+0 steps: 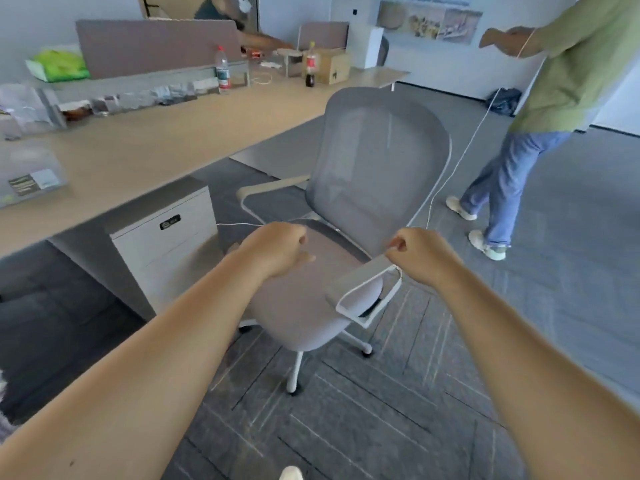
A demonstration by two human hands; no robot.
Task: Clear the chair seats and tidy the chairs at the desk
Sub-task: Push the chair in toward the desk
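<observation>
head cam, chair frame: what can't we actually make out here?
- Chair seat: its left part is behind the left hand, so seat contents there are hidden.
- Right hand: fingers curled by the near armrest; whether they pinch the white cable is blurred.
- Bottle label on the desk: too small to read.
- Person in the green shirt: cut off by the top edge.

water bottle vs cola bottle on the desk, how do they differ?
The water bottle is clear, with a red cap and a red-and-white label; the cola bottle holds dark liquid low in its base and has a yellowish cap. The water bottle stands nearer the desk divider; the cola bottle stands beside a cardboard box. Both stand upright.
</observation>
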